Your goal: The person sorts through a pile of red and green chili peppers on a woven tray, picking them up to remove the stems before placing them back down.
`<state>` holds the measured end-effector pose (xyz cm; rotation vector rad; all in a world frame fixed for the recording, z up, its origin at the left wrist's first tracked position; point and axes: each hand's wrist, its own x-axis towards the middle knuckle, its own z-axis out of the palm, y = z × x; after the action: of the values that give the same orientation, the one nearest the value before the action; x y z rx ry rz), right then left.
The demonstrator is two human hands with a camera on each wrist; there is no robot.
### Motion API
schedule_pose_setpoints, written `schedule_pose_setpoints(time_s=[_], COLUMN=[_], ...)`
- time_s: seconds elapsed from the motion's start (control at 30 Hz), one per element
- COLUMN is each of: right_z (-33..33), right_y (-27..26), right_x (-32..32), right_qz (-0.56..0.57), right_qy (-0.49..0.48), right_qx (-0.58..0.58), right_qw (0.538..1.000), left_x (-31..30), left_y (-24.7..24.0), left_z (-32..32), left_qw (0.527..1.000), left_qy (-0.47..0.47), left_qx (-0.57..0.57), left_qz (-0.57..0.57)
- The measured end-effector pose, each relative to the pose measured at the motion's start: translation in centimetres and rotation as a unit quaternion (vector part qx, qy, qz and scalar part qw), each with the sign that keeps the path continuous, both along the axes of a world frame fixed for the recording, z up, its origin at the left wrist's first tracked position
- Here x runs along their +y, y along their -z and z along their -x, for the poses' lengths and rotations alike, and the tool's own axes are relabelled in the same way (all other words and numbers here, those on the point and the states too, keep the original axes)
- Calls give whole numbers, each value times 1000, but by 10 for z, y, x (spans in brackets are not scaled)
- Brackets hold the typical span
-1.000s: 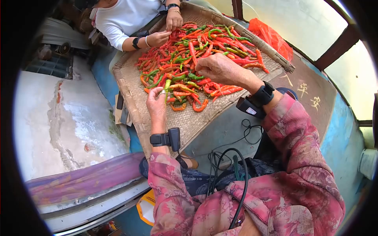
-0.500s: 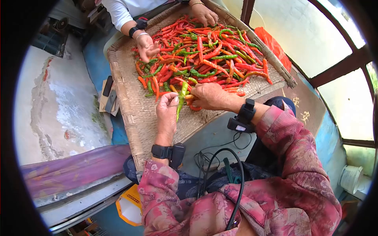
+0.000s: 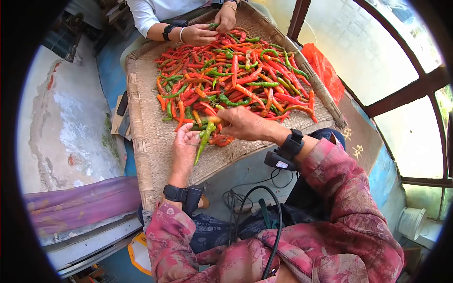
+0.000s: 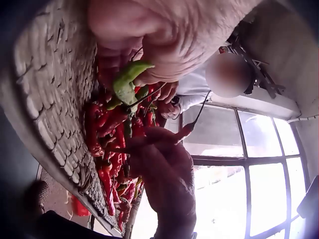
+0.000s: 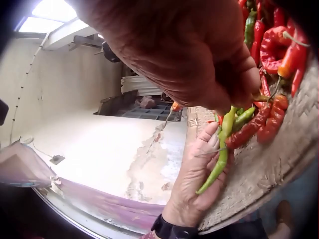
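Near the front of a chili pile (image 3: 226, 80), my left hand (image 3: 183, 151) pinches a light green chili pepper (image 3: 203, 144) by its thin stem. Its body hangs beside the fingers, with the tip toward me. Just to the right, my right hand (image 3: 250, 123) holds an orange-red chili pepper (image 3: 214, 120) between thumb and fingers. In the left wrist view, that pepper's stem end (image 4: 186, 131) sticks out from the right hand with a long dark stem. The right wrist view shows the left hand (image 5: 192, 172) behind the green chili, its palm partly covered.
A woven tray (image 3: 146, 155) carries the red, orange and green chilies. Across it, another person's hands (image 3: 200, 35) work at the pile's far edge. A red plastic bag (image 3: 323, 70) lies beyond the right rim. A black cable (image 3: 278, 221) loops over my lap.
My right hand has come down from over the pile to the left hand and now holds an orange-red chili. The left hand keeps its green chili. The other person's hands parted, then rejoined.
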<state>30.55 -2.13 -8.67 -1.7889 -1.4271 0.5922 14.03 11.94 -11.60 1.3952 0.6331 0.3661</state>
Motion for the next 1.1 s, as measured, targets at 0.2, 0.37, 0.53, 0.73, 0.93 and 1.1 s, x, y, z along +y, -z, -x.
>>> schedule_pose_setpoints(time_s=[0.2, 0.37, 0.53, 0.73, 0.93, 1.1], right_z=[-48, -47, -1, 21, 23, -30], right_y=[-28, -11, -11, 12, 10, -1], right_x=[-1, 1, 57, 146, 153, 117], right_qz=[-136, -125, -96, -13, 24, 119], right_qy=[183, 214, -7, -138, -116, -25], right_qx=[317, 226, -269, -437, -546, -624], right_qw=[921, 942, 958, 889, 829, 772], left_x=[4, 2, 1, -5, 3, 3], left_y=[-10, -21, -33, -21, -15, -6], left_z=[0, 0, 0, 12, 14, 15], left_qw=[995, 990, 871, 835, 775, 785], left_qy=[-27, -44, 69, 145, 175, 169], left_qx=[16, -10, -6, 75, 162, 133], left_qz=[-97, -131, -487, -525, -586, -581])
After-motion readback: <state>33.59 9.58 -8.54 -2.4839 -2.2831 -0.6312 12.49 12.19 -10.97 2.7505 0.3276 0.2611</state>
